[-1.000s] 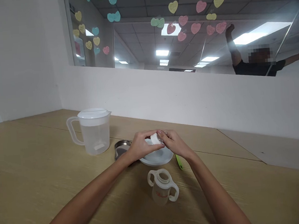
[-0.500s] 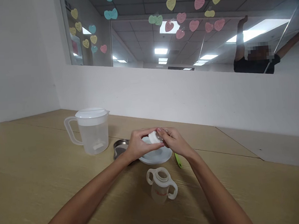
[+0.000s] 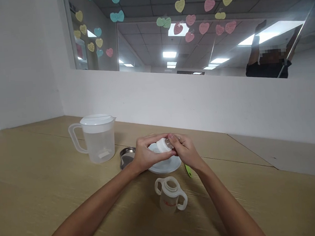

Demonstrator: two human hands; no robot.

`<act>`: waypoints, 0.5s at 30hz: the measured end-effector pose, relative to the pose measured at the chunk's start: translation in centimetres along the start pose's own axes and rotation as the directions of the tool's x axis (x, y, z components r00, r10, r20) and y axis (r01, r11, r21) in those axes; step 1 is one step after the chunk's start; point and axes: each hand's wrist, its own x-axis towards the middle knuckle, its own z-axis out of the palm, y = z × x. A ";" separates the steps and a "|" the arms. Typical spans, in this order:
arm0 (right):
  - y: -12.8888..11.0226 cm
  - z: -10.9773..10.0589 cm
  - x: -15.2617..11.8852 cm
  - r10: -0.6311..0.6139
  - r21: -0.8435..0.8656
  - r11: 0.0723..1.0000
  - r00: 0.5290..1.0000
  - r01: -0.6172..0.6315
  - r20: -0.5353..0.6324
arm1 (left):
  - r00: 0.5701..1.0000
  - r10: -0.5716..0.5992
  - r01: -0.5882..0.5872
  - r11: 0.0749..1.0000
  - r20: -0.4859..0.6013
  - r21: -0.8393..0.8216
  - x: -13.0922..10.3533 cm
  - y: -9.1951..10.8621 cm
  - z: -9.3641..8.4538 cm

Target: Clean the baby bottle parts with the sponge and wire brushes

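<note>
Above a pale dish (image 3: 165, 165), my left hand (image 3: 146, 153) curves around a white bottle collar (image 3: 162, 145), fingers on its far side and thumb along the near side. My right hand (image 3: 184, 146) pinches the clear bottle nipple (image 3: 169, 143) that pokes out of the collar. Part of the nipple is hidden behind the fingers. Below the hands, a two-handled baby bottle (image 3: 169, 200) stands upright on the table, its round mouth uncovered.
A lidded, translucent pitcher (image 3: 99, 140) stands at the left. A shiny metal dish (image 3: 124, 162) is partly behind my left hand. The green handle (image 3: 188, 170) of some utensil lies by my right wrist. A person (image 3: 268, 65) shows in the window glass.
My right hand has shifted slightly, and more of the clear nipple shows beside the collar. The person seen in the glass has drawn one raised arm inward. The bottle and pitcher stay put.
</note>
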 end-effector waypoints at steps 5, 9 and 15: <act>0.2 0.5 -0.1 -0.020 0.039 0.999 0.998 0.022 -0.058 | 1.000 0.005 -0.005 1.000 -0.004 -0.013 0.0 0.0 0.0; 0.3 0.8 0.0 -0.002 0.047 0.999 0.996 0.006 -0.084 | 1.000 -0.014 0.014 1.000 -0.018 -0.026 -0.1 -0.2 0.1; 0.9 0.9 0.1 0.013 0.090 0.996 0.996 -0.005 -0.092 | 0.998 -0.007 0.006 1.000 -0.055 -0.023 -0.4 -0.7 0.5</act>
